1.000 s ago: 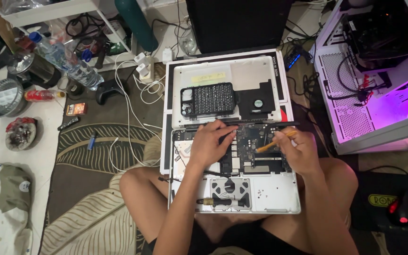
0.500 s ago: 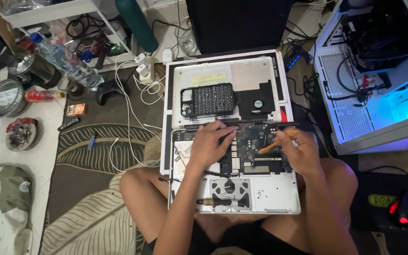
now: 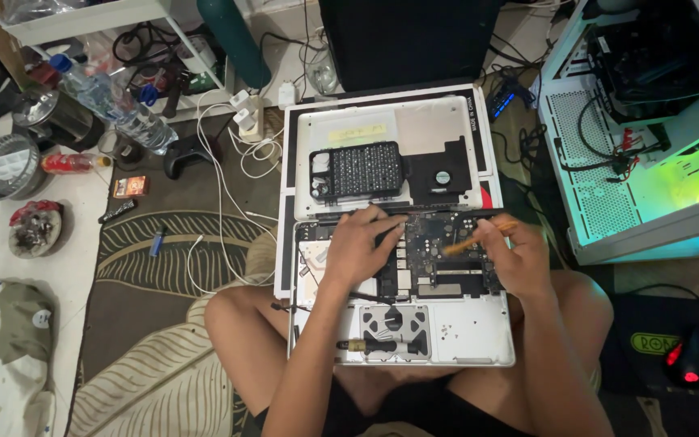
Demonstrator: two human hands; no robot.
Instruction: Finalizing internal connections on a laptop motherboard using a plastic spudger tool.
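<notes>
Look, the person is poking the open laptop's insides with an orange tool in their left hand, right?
Not quite: the orange tool is in the right hand. The left hand just rests flat on the open laptop, as the head view shows.

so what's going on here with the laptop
A person sits cross-legged with an opened laptop across their lap, its circuit board exposed. The left hand rests flat on the board. The right hand holds an orange tool with its tip on the board. The removed bottom cover lies behind it, with a black bit case on top.
</notes>
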